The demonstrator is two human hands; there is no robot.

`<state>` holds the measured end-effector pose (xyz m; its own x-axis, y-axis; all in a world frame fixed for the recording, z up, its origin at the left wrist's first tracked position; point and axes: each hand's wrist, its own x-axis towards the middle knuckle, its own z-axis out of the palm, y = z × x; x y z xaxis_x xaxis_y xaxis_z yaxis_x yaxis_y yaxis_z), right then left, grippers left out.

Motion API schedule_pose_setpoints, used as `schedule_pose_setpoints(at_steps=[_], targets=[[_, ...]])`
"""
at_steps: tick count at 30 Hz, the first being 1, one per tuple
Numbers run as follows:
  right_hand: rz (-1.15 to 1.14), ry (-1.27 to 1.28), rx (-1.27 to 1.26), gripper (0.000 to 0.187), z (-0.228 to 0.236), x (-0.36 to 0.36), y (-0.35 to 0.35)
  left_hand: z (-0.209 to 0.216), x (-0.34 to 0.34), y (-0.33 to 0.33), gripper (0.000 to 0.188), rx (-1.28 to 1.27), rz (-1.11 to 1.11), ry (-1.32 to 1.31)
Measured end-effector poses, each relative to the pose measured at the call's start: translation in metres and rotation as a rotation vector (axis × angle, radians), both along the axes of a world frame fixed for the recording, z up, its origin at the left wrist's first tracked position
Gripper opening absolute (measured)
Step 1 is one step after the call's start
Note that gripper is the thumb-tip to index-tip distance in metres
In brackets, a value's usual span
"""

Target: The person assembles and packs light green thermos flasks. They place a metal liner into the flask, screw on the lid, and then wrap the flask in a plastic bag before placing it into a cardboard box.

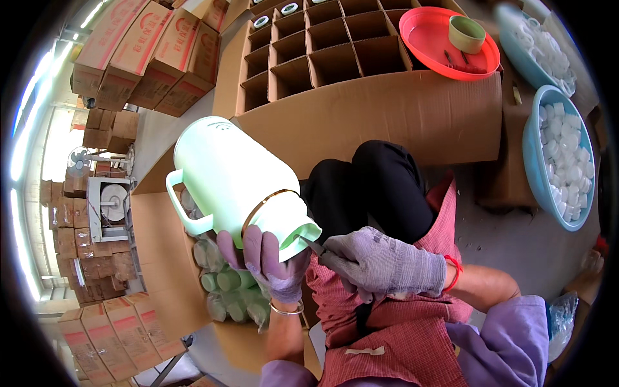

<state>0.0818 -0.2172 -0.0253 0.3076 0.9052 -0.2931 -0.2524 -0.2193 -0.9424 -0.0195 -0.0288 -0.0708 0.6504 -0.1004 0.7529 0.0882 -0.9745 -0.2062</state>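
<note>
A mint-green thermos jug (232, 168) with a side handle and a gold band lies tilted in front of me, its mouth toward my right hand. My gloved left hand (267, 261) is closed around the neck end, just below the band. In my gloved right hand (380, 261) is a tool with a dark pointed blade (312, 245); its grip is mostly hidden by the fingers. The blade's tip is at the rim of the jug's mouth. Beneath the jug, an open carton (161, 258) holds several pale-green, plastic-wrapped items (229, 280).
Ahead stands a large divided carton (374, 116) with a red basin (419, 39) on its right corner, holding a small green cup (467, 35). Blue basins of white caps (567, 161) and white rings (541, 48) are at right. Stacked boxes (145, 55) rise at left.
</note>
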Motion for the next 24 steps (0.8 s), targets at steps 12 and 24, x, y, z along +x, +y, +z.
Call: schedule_pose_setpoints(at_steps=[12, 24], targets=[[0.181, 0.545, 0.044, 0.036, -0.008, 0.003, 0.006, 0.003, 0.008, -0.008, 0.070, -0.089, -0.056, -0.057], [0.182, 1.637, 0.848, 0.042, -0.049, -0.074, 0.035, -0.001, 0.026, -0.005, 0.076, 0.047, -0.162, -0.159]])
